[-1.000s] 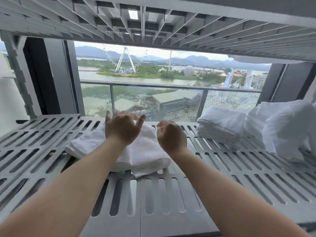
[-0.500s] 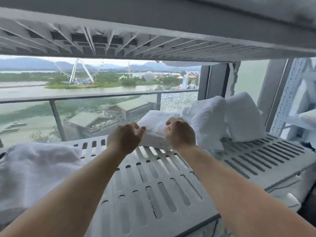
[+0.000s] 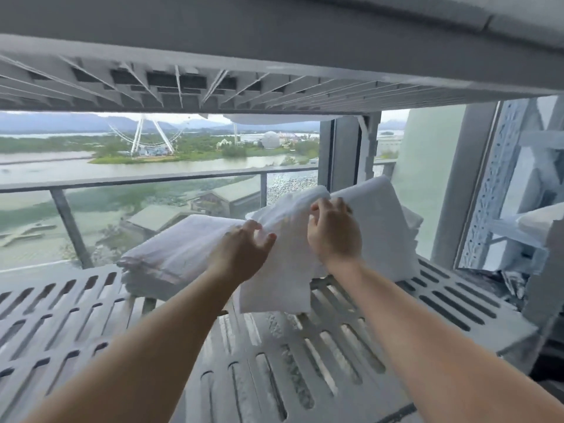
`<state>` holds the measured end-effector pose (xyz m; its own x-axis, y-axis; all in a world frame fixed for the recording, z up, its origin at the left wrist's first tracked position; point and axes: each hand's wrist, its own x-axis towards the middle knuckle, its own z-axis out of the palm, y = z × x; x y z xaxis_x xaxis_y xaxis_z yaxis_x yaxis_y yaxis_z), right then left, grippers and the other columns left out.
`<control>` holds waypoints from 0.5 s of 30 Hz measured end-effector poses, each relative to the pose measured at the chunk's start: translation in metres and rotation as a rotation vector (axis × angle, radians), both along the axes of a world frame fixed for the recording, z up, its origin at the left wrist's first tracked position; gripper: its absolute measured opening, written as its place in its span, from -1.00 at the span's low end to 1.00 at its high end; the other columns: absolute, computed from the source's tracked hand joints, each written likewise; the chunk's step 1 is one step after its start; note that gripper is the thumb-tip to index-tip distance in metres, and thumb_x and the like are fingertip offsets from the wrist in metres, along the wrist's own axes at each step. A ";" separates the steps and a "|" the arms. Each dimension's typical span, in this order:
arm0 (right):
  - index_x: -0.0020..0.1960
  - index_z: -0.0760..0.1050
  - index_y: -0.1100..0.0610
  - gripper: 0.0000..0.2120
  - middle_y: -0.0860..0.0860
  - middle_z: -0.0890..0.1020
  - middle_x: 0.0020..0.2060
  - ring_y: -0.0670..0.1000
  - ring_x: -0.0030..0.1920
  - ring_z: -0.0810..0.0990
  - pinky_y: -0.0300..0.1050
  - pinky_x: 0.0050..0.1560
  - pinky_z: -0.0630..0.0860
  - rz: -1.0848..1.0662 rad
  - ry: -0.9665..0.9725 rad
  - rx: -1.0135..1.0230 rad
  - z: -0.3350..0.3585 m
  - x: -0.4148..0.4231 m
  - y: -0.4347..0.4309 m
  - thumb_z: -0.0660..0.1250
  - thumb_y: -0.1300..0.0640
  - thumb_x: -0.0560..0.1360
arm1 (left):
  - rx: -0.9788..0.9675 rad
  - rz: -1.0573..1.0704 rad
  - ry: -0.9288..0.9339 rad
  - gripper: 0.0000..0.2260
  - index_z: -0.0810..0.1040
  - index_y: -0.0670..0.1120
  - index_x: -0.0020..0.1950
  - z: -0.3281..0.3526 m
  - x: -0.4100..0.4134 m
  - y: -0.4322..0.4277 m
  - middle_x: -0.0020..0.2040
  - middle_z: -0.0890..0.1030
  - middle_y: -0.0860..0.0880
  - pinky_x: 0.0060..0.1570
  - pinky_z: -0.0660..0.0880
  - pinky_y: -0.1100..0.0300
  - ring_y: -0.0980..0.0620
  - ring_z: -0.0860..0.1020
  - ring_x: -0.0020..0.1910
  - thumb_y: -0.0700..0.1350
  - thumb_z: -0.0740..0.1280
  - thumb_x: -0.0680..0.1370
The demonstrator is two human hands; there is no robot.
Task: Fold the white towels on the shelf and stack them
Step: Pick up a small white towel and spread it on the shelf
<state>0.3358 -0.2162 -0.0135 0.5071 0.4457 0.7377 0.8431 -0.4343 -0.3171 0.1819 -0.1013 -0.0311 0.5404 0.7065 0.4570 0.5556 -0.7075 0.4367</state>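
two hands lift a white towel over the shelf

head view: the left hand and the right hand both hold one white towel. the towel is up in the air, just above the grey shelf. it hangs down in front of the hands, and its bottom edge is close to the shelf slats. the right hand has its fingers curled over the top edge of the towel. the left hand is a bit lower and pinches the same edge with bent fingers. this hand is a little blurry, so the pinch is hard to see well.

a folded stack of white towels lies on the shelf just to the left of the held towel. more white towels are heaped on the shelf behind the right hand, and one big piece leans up tall.

the shelf has long holes in it. another shelf is right above, like a roof, and a bit of white cloth peeks out under its far edge.

behind the shelf there is a glass railing. far away there is water, green land and a big wheel.
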 end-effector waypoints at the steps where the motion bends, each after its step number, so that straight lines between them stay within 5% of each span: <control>1: 0.23 0.47 0.15 -0.73 0.18 0.52 0.11 0.22 0.14 0.51 0.08 0.01 0.53 -0.002 0.023 0.008 0.001 0.008 0.003 0.22 0.09 0.58 | -0.011 -0.001 -0.007 -0.53 0.50 0.04 0.36 -0.001 0.006 -0.001 0.25 0.63 -0.12 0.07 0.42 0.03 -0.17 0.55 0.23 0.28 0.23 0.57; 5: 0.37 0.36 0.05 -0.62 0.20 0.49 0.19 0.26 0.21 0.47 0.10 0.05 0.51 0.044 0.165 0.017 0.003 0.025 0.017 0.22 -0.03 0.59 | -0.061 -0.004 -0.026 -0.47 0.46 0.07 0.44 0.002 0.016 -0.003 0.31 0.60 -0.08 0.17 0.42 0.06 -0.12 0.53 0.30 0.30 0.29 0.54; 15: 0.33 0.38 0.05 -0.59 0.18 0.50 0.21 0.24 0.25 0.46 0.06 0.20 0.46 0.156 0.351 0.108 0.005 0.030 0.040 0.29 -0.08 0.55 | -0.079 -0.067 -0.048 -0.40 0.48 0.09 0.41 0.004 0.016 -0.001 0.20 0.65 -0.03 0.02 0.41 0.15 -0.06 0.58 0.19 0.28 0.46 0.43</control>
<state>0.3658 -0.1764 -0.0081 0.6687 0.4668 0.5788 0.7289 -0.2578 -0.6342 0.1974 -0.1023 -0.0269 0.5668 0.7041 0.4277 0.4853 -0.7049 0.5173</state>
